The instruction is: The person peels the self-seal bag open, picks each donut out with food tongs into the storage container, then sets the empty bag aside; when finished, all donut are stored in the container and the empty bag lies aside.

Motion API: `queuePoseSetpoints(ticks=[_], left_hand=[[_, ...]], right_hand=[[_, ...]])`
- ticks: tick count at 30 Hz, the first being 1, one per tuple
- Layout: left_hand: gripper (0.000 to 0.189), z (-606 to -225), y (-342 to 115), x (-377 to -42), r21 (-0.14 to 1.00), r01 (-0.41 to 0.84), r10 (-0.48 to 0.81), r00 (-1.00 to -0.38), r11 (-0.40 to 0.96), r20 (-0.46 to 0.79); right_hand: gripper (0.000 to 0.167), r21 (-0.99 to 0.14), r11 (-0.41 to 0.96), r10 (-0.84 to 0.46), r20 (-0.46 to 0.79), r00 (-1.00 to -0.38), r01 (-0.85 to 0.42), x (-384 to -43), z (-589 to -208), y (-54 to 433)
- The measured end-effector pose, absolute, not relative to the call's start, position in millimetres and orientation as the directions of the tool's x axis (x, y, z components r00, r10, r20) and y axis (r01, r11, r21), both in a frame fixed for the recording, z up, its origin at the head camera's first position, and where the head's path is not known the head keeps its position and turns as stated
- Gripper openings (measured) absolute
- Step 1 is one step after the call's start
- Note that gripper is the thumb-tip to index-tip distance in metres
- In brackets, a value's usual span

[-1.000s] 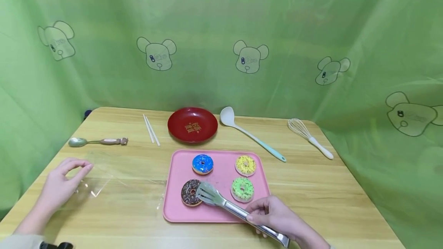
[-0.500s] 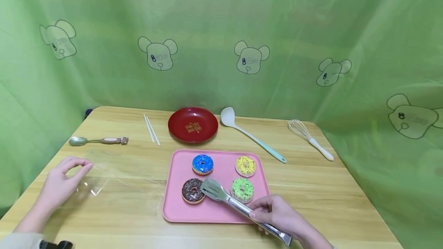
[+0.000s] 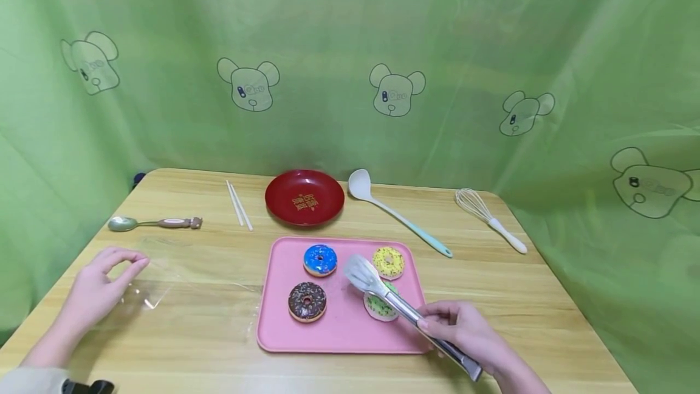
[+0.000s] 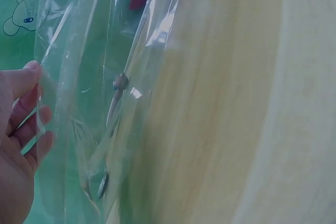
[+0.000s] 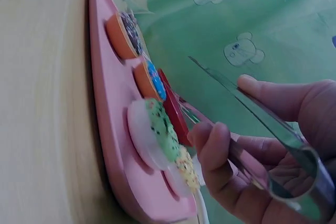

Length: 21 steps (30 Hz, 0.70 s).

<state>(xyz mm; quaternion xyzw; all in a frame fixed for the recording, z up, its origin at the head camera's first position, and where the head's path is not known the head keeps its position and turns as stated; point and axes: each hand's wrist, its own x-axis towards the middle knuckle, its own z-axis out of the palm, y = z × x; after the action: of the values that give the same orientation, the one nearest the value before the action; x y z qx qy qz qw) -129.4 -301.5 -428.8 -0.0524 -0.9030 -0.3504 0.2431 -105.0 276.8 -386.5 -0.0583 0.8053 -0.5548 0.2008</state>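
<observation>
My left hand (image 3: 101, 290) pinches the edge of a clear plastic bag (image 4: 79, 77) at the left of the table. The bag stretches toward a pink tray (image 3: 339, 343). My right hand (image 3: 465, 328) grips metal food tongs (image 3: 401, 307), their slotted tips above the tray's middle. On the tray sit a brown sprinkled doughnut (image 3: 297, 309), a blue one, the blue doughnut (image 3: 313, 255), a yellow doughnut (image 3: 395, 255) and a green doughnut (image 3: 377, 310). The tongs partly hide the green one in the head view. In the right wrist view, nothing lies between the tongs' spread arms.
Behind the tray lie white chopsticks (image 3: 238, 204), a red plate (image 3: 304, 199) and a ladle (image 3: 401, 219). A whisk (image 3: 494, 224) lies at the right, a spoon (image 3: 164, 222) at the left. A green curtain (image 3: 328, 29) surrounds the table's back and sides.
The tongs have moved from the brown doughnut's edge to the right and away, passing over the green doughnut. The brown doughnut sits very slightly further right. My left hand stays put.
</observation>
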Motion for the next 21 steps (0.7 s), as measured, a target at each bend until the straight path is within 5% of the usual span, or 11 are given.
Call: queuePoseSetpoints(ticks=[13, 21], left_hand=[[0.005, -432.3, -294.6, -137.0, 0.491, 0.363, 0.04, -0.833, 0.792, 0.551], [0.005, -435.1, -288.0, -141.7, 0.487, 0.339, 0.069, -0.868, 0.805, 0.491]], right_hand=[[0.047, -0.935, 0.344, -0.22, -0.167, -0.961, 0.083, -103.0, -385.9, 313.0], [0.051, -0.912, 0.383, -0.058, -0.181, -0.982, 0.145, -99.4, -381.5, 334.4]])
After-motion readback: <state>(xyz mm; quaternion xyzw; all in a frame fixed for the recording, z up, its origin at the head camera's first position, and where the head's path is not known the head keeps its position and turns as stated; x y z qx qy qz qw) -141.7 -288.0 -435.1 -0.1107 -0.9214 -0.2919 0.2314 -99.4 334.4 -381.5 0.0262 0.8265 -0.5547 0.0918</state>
